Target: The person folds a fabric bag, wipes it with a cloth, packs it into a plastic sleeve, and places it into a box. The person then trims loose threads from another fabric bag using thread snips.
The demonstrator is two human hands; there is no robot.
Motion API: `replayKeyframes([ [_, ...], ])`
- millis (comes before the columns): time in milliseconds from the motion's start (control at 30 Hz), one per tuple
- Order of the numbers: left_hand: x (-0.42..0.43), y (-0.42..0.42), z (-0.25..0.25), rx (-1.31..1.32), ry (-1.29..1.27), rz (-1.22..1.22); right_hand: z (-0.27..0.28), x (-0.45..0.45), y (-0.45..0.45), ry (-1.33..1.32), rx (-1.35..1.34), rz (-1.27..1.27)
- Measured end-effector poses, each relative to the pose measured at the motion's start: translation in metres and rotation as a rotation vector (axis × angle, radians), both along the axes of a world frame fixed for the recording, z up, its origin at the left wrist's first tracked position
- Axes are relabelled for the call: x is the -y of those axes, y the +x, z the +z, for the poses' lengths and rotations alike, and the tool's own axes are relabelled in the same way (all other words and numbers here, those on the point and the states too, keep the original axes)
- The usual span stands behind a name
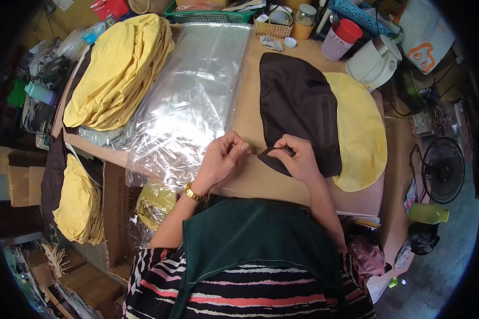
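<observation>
A dark brown cloth piece [298, 95] lies on the cardboard-covered table, partly over a yellow cloth piece [362, 133]. My right hand [298, 157] pinches the brown cloth's lower left corner between thumb and fingers. Left of that corner, my left hand [226, 157] is raised with its fingertips pressed together; whatever they hold, if anything, is too small to make out. A gold watch is on my left wrist. Clear plastic sheets [197, 85] lie to the left of both hands, and a pile of folded yellow cloth [117, 74] is beyond them.
Along the back stand a green basket [210, 16], a jar [305, 18], a pink cup [340, 40] and a white kettle [375, 61]. A black fan [444, 170] is at the right. More yellow cloth [77, 199] hangs at the left, near cardboard boxes [24, 178].
</observation>
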State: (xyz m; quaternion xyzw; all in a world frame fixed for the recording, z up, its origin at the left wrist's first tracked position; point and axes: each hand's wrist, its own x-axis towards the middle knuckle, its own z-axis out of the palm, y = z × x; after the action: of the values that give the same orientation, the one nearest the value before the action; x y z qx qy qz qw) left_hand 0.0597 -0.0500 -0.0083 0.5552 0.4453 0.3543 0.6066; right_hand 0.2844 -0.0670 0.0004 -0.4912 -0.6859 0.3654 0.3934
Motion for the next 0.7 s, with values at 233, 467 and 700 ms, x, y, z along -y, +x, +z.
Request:
replayKeyframes([
  [233, 0.003, 0.015, -0.001, 0.164, 0.024, 0.011, 0.001, 0.003, -0.011, 0.122, -0.015, 0.072],
  [467, 0.003, -0.002, -0.016, 0.114, -0.294, -0.055, -0.028, 0.008, 0.004, 0.038, -0.003, -0.212],
  [700, 0.014, -0.003, -0.032, 0.641, -0.547, 0.076, -0.058, 0.007, 0.016, 0.006, -0.152, -0.288],
])
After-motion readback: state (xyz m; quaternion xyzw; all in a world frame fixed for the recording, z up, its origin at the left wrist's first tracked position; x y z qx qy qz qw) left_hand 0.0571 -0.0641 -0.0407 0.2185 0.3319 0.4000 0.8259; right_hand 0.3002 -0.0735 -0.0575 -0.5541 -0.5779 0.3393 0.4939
